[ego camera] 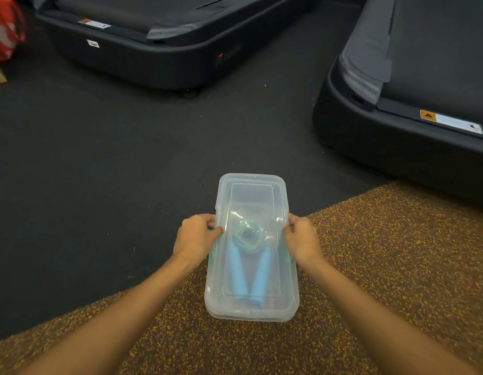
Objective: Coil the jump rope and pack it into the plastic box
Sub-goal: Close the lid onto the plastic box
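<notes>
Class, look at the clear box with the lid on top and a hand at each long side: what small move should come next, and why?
Probably press the lid down along both long sides to seat it. The coiled jump rope already lies inside the plastic box, and the left hand and right hand grip the lid's edges. Whether it is fully shut cannot be told.

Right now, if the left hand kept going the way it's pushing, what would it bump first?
The left hand presses inward toward the clear plastic box, so it already meets the box's long side; nothing else lies between, as far as I can tell.
</notes>
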Demonstrator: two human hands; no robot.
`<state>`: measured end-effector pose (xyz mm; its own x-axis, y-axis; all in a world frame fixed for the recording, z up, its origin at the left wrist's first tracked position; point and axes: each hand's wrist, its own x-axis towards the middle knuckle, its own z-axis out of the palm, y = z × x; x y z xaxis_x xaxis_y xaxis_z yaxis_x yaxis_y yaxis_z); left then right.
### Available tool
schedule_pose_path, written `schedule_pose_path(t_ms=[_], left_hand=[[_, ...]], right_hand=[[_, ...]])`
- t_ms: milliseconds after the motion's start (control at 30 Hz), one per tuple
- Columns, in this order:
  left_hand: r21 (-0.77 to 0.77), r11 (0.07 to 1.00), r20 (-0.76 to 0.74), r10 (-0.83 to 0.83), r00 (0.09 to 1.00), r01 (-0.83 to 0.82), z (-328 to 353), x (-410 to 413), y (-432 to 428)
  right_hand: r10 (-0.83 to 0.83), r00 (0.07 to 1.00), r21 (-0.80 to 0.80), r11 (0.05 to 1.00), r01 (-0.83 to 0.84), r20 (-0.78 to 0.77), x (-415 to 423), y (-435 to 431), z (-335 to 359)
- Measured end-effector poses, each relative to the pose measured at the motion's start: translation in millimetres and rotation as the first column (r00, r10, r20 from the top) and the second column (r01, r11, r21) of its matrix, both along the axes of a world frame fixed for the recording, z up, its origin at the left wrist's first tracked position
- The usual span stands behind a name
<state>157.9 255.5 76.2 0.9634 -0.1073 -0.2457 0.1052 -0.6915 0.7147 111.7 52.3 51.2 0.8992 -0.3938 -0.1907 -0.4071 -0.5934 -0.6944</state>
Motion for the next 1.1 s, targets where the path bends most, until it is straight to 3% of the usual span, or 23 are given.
schedule_pose_path(t_ms=[133, 433, 733, 833, 967, 1100], left_hand=[[-0.013, 1.0, 0.017, -0.008, 1.0, 0.008, 2, -1, 0], [-0.015, 1.0, -0.016, 0.007, 1.0, -0.007, -1, 1, 4], [-0.14, 0.98, -0.161, 0.117, 0.98, -0.14, -9, 6, 5], [-0.259, 0.943, -0.248, 0.142, 0.958, -0.207, -6, 7, 4], [-0.349, 0.9, -0.342, 0.136, 0.93, -0.26, -6, 10, 8], [-0.38, 0.893, -0.406, 0.072, 0.911, -0.24, -7, 10, 8]], right_hand=[[-0.021, 0.999, -0.048, 0.999, 0.02, -0.027, 3, 0, 5], [-0.014, 1.0, 0.006, 1.0, 0.014, -0.018, -2, 3, 5], [-0.015, 1.0, 0.002, 1.0, 0.015, 0.008, -5, 7, 0], [-0.055, 0.998, 0.099, 0.994, 0.052, 0.021, -7, 6, 2], [-0.184, 0.983, 0.388, 0.906, 0.168, 0.005, -8, 6, 8], [-0.199, 0.98, 0.436, 0.881, 0.182, -0.008, -8, 6, 10]])
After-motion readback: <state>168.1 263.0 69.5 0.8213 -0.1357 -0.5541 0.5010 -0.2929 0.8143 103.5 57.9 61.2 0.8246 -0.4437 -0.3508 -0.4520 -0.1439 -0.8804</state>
